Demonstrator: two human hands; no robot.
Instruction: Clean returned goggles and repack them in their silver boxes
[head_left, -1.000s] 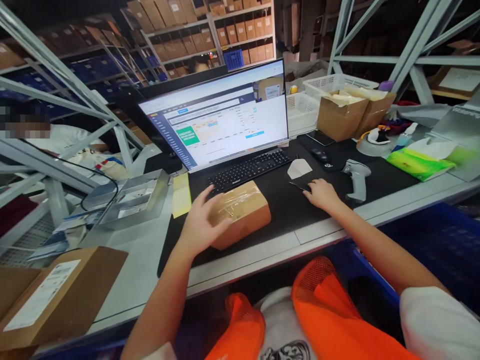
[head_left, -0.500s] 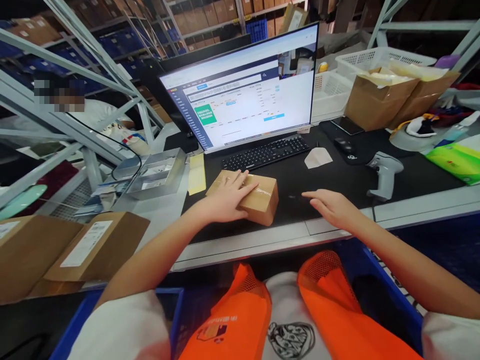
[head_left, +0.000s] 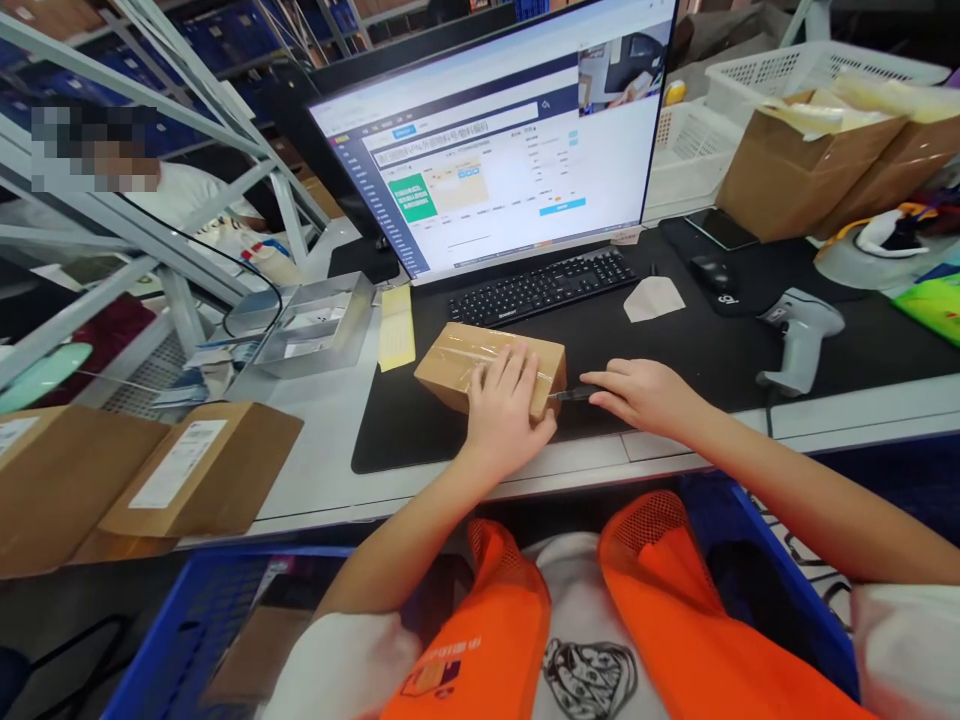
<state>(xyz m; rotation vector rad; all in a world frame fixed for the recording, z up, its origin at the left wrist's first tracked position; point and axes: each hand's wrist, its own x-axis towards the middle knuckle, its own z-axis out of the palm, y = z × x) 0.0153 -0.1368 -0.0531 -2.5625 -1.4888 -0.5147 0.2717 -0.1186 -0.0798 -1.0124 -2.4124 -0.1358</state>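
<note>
A small taped cardboard box point(head_left: 465, 358) rests on the black desk mat in front of the keyboard. My left hand point(head_left: 506, 415) grips its right part, fingers over the top and thumb low at the near right corner. Between the fingers of my right hand point(head_left: 641, 393) is a slim dark box cutter point(head_left: 574, 394), its tip touching the right end of the box. How deep the tip sits cannot be made out.
Behind the box stand a keyboard point(head_left: 544, 288) and a monitor point(head_left: 495, 130). A barcode scanner point(head_left: 802, 340), a mouse point(head_left: 712, 274) and a white paper piece point(head_left: 654, 299) lie to the right. Opened cartons point(head_left: 255, 470) and a grey tray point(head_left: 319, 325) are at left; a co-worker point(head_left: 187, 195) sits beyond.
My left hand has slid from the box's left top to its right part. My right hand has come closer, bringing the box cutter to the box's end. The box has turned slightly.
</note>
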